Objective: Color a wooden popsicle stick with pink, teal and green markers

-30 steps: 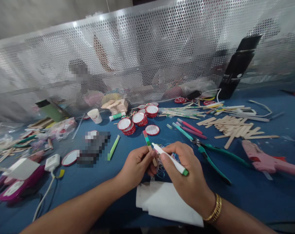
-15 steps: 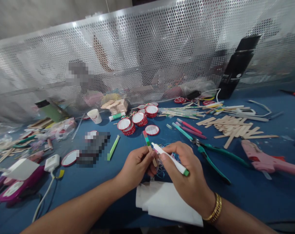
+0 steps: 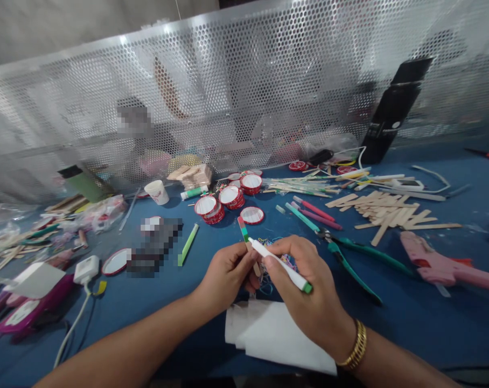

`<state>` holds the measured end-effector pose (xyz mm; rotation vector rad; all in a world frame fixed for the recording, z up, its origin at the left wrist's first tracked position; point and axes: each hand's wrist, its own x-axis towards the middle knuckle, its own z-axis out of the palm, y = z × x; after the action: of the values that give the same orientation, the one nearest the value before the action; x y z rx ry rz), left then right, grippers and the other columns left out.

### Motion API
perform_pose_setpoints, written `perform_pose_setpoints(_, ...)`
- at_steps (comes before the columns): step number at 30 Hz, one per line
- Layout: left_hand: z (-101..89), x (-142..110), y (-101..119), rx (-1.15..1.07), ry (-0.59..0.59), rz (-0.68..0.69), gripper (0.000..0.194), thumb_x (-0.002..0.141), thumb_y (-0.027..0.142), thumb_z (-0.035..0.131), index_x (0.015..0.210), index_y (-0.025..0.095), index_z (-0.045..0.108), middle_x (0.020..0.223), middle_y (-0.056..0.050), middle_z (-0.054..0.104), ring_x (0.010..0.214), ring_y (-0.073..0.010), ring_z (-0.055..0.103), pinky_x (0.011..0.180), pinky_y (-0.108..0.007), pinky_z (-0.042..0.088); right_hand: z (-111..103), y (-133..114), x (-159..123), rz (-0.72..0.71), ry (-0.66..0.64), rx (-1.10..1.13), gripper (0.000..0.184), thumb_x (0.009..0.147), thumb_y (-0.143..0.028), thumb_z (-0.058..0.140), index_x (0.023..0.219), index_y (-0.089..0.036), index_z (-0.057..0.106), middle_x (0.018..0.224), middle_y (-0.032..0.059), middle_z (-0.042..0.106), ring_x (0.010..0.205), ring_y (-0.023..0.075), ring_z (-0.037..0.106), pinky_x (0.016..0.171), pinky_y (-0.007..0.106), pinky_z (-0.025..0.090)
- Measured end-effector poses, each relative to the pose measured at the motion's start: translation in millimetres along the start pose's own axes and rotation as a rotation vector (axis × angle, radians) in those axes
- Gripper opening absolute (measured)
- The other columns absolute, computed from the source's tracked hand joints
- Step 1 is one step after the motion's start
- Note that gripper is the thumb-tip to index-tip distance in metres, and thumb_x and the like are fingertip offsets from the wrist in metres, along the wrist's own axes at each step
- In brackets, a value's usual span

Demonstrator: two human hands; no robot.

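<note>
My left hand (image 3: 224, 275) pinches a wooden craft stick (image 3: 245, 235) whose upper end is coloured red and green. My right hand (image 3: 309, 291) grips a white marker with a green end (image 3: 280, 264), its tip resting against the stick's green band. Both hands hover just above the blue table (image 3: 410, 318), over a tangle of coloured rubber bands (image 3: 269, 277) and a folded white paper (image 3: 277, 334).
Red-rimmed round lids (image 3: 228, 202) lie behind the hands. Teal pliers (image 3: 349, 258), a pink glue gun (image 3: 442, 267), loose wooden sticks (image 3: 390, 213) and coloured markers (image 3: 315, 213) sit to the right. A white charger (image 3: 86, 269), a paper cup (image 3: 158, 191) and a perforated metal screen (image 3: 244, 91) stand left and behind.
The marker tip has shifted slightly up and left along the stick's green band. Both hands otherwise stay where they were.
</note>
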<state>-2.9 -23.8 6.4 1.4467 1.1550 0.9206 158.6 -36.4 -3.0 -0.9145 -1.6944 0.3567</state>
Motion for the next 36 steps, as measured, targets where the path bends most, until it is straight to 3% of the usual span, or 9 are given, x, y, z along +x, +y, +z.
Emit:
perform_pose_setpoints(31,1.0,-1.3,0.6,-0.038,-0.011,-0.002,0.044,0.085,0.059,0.059,0.074,0.016,0.057,0.053,0.001,0.058,0.045,-0.0102,0.055,0.046,-0.02,0.046,-0.1,-1.0,-0.4,-0.015,-0.004,-0.024,0.005,0.092,-0.021,0.053,0.09,-0.023,0.057,0.084,0.001,0.065,0.081,0.0173,0.059,0.08,0.036,0.044)
perform_pose_setpoints(36,0.6,-0.5,0.2,-0.013,-0.004,0.0,0.046,0.086,0.06,0.058,0.07,0.016,0.055,0.053,0.0,0.059,0.045,-0.01,0.055,0.046,-0.02,0.047,-0.7,0.4,-0.8,0.016,0.044,-0.037,0.004,0.092,-0.022,0.054,0.09,-0.023,0.057,0.084,0.001,0.065,0.081,0.0182,0.06,0.079,0.036,0.044)
